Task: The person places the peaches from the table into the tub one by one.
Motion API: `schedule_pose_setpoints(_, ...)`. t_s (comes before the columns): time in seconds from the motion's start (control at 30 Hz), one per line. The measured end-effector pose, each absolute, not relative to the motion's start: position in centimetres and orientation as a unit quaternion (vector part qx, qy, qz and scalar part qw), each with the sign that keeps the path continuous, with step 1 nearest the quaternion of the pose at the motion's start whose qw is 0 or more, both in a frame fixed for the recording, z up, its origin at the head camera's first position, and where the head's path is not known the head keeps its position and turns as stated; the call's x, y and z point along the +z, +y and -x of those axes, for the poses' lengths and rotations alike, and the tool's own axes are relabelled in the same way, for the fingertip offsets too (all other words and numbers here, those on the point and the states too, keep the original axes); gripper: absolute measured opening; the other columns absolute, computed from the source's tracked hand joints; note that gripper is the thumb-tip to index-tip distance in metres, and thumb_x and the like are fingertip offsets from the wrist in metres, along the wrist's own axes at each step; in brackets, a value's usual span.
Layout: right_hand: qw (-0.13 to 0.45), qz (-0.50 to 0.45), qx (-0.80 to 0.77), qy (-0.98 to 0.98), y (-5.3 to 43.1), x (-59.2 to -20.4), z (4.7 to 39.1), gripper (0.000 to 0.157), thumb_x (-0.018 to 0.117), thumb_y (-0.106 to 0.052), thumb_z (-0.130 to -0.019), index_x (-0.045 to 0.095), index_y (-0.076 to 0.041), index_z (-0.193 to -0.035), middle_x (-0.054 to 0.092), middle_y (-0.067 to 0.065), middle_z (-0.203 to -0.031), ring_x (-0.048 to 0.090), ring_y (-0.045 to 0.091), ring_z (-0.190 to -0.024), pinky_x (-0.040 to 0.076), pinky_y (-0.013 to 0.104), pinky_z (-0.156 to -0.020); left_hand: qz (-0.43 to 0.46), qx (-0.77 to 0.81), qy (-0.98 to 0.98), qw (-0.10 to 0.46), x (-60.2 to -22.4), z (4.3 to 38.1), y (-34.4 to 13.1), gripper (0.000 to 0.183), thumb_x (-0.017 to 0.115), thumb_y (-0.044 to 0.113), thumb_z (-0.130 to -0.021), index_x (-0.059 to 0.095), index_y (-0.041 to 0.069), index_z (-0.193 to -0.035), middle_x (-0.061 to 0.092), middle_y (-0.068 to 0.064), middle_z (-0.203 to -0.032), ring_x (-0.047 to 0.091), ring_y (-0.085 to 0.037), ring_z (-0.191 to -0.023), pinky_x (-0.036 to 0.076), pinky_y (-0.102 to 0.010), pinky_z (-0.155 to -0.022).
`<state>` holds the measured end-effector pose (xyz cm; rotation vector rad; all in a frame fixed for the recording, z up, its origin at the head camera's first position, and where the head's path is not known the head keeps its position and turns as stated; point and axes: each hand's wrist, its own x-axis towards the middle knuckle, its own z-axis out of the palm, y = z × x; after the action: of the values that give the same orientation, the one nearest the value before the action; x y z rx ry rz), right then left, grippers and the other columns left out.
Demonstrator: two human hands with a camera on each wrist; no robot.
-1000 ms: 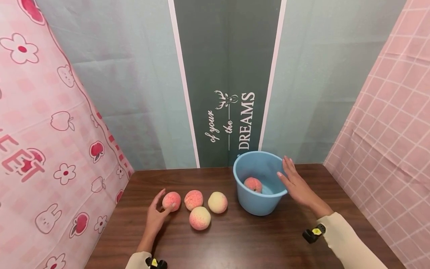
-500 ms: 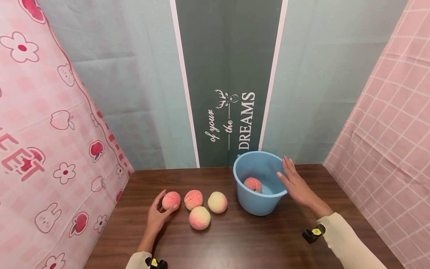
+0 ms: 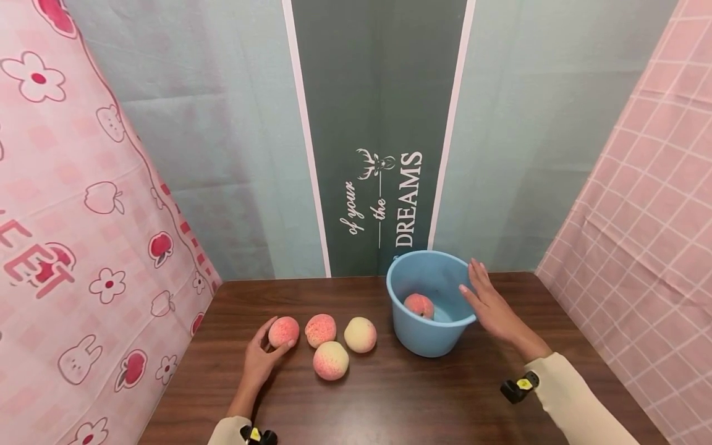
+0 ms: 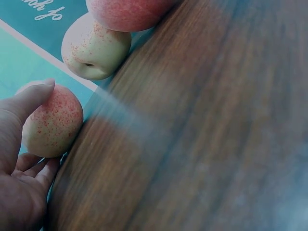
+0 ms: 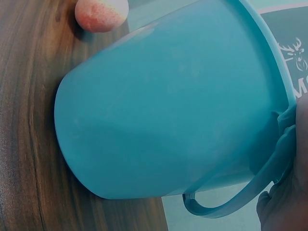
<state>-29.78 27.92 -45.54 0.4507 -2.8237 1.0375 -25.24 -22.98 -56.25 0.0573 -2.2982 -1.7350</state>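
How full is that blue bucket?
Nearly empty, it seems: the head view shows one peach inside the blue bucket, with part of the bottom hidden.

Brown wood-grain table (image 3: pixel 423 402) bearing a blue bucket (image 3: pixel 427 337) and four peaches (image 3: pixel 330 361)

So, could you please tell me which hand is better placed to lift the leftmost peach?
Probably the left hand: its thumb and fingers are around the leftmost peach, while the right hand is at the blue bucket, on its side away from that peach.
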Motion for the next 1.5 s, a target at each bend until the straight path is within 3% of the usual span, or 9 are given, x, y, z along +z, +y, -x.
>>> schedule_pose_setpoints(0.1, 0.049, -0.147, 0.343, -0.927, 27.9, -45.6, 29.7, 0.068, 0.033, -0.045, -0.101, -0.002, -0.017, -0.151, -0.012, -0.002, -0.156, -0.017, 0.021, -0.141, 0.004, 0.065, -0.106, -0.023, -0.592, -0.795, 0.127, -56.1, 25.1, -23.0, 0.069, 0.081, 0.014, -0.075, 0.048, 0.005, -0.135, 0.048, -0.014, -0.138, 0.045, -0.026, -0.126, 0.04, -0.033, -0.099)
schedule_pose_setpoints(0.23, 0.048, -0.145, 0.345, -0.926, 27.9, -45.7, 29.7, 0.068, 0.034, -0.045, -0.1, -0.002, -0.017, -0.151, -0.012, -0.002, -0.157, -0.016, 0.022, -0.141, 0.003, 0.065, -0.106, -0.024, -0.595, -0.793, 0.129, -57.0, 25.4, -23.3, 0.069, 0.082, 0.02, -0.073, 0.05, 0.009, -0.134, 0.049, -0.013, -0.137, 0.045, -0.025, -0.125, 0.039, -0.042, -0.1)
schedule_pose_setpoints(0.4, 0.048, -0.143, 0.344, -0.927, 27.8, -45.7, 29.7, 0.068, 0.033, -0.045, -0.101, -0.002, -0.016, -0.151, -0.012, -0.002, -0.156, -0.016, 0.023, -0.141, 0.003, 0.065, -0.106, -0.029, -0.588, -0.796, 0.139, -59.3, 26.4, -24.0, 0.071, 0.083, 0.034, -0.069, 0.052, 0.019, -0.132, 0.05, -0.004, -0.136, 0.047, -0.019, -0.123, 0.041, -0.043, -0.099)
schedule_pose_setpoints(0.6, 0.05, -0.143, 0.343, -0.927, 27.8, -45.6, 29.6, 0.068, 0.033, -0.044, -0.101, -0.003, -0.016, -0.151, -0.012, -0.002, -0.156, -0.017, 0.022, -0.141, 0.003, 0.065, -0.107, -0.035, -0.594, -0.793, 0.132, -59.1, 26.4, -24.0, 0.072, 0.083, 0.036, -0.068, 0.052, 0.021, -0.131, 0.051, -0.002, -0.135, 0.048, -0.018, -0.121, 0.041, -0.042, -0.098)
schedule_pose_setpoints(0.93, 0.049, -0.144, 0.341, -0.928, 27.8, -45.4, 29.8, 0.068, 0.033, -0.045, -0.101, -0.002, -0.016, -0.151, -0.012, -0.001, -0.157, -0.017, 0.023, -0.141, 0.003, 0.064, -0.107, -0.029, -0.599, -0.791, 0.122, -55.8, 25.2, -23.0, 0.07, 0.082, 0.021, -0.074, 0.049, 0.007, -0.134, 0.05, -0.012, -0.136, 0.049, -0.028, -0.121, 0.041, -0.047, -0.098)
schedule_pose_setpoints(1.5, 0.055, -0.15, 0.34, -0.927, 27.9, -45.5, 29.9, 0.068, 0.033, -0.044, -0.101, -0.002, -0.014, -0.151, -0.011, 0.001, -0.157, -0.016, 0.023, -0.141, 0.002, 0.063, -0.108, -0.014, -0.608, -0.785, 0.119, -54.5, 25.0, -22.4, 0.067, 0.082, 0.02, -0.074, 0.051, 0.012, -0.133, 0.051, -0.009, -0.134, 0.05, -0.025, -0.119, 0.042, -0.045, -0.097)
